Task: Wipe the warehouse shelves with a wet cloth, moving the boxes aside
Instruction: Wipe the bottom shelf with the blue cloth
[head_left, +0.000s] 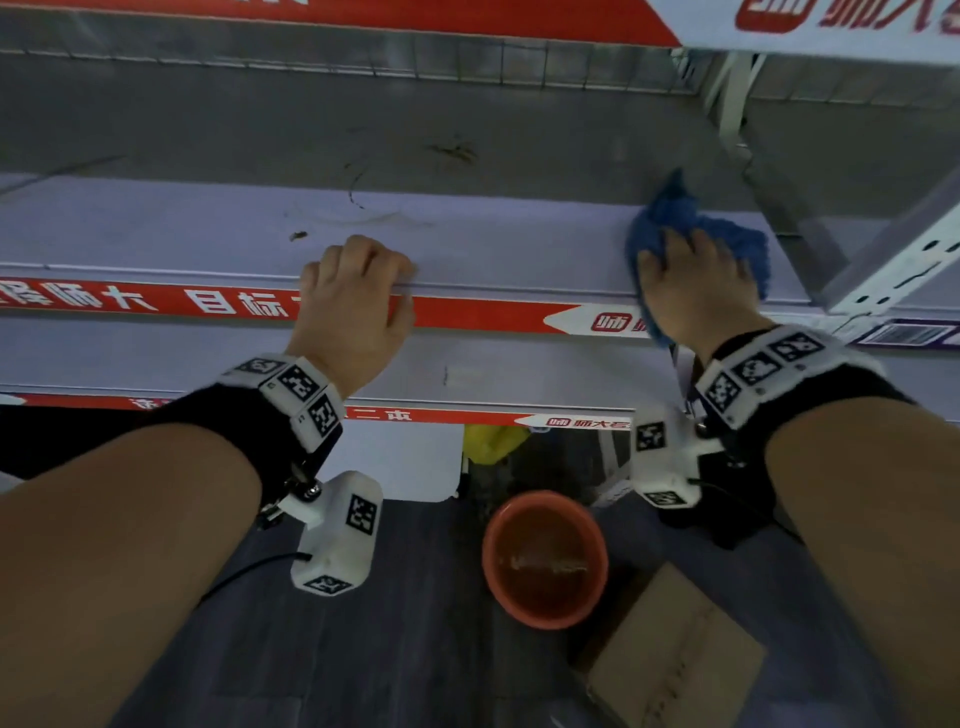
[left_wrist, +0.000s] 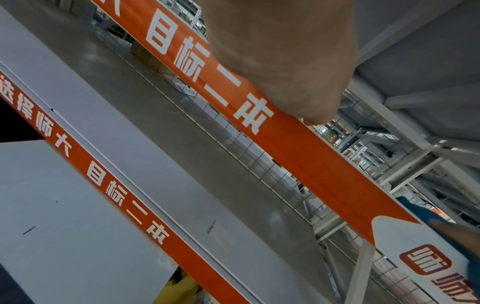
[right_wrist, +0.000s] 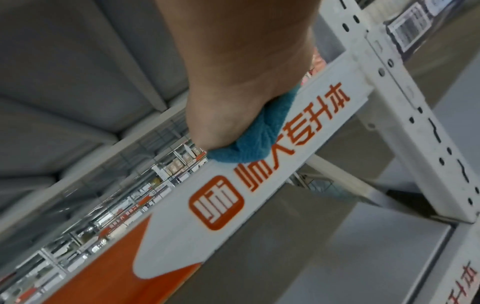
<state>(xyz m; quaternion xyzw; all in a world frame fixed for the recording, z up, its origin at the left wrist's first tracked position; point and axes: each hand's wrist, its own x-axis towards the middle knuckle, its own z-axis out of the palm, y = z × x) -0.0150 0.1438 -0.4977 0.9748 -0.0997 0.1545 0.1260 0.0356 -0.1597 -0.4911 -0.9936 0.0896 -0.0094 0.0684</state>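
Note:
A grey-white shelf board (head_left: 208, 228) with a red-banded front edge (head_left: 467, 314) runs across the head view, with stains at its middle. At its right end my right hand (head_left: 691, 270) presses a bunched blue cloth (head_left: 675, 213) onto the board, fingers dug into its folds. In the right wrist view the cloth (right_wrist: 257, 139) hangs over the front beam under my palm (right_wrist: 233, 82). My left hand (head_left: 358, 260) holds the shelf's front edge near the middle, fingers curled on top. Its thumb (left_wrist: 311, 115) lies against the red band. A flat cardboard box (head_left: 670, 660) lies on the floor.
An orange bucket (head_left: 545, 558) holding water stands on the dark floor below the shelves, left of the box. A white perforated upright (head_left: 893, 270) closes the shelf's right end. Another shelf (head_left: 493, 374) lies below, and something yellow (head_left: 488, 441) sits under it.

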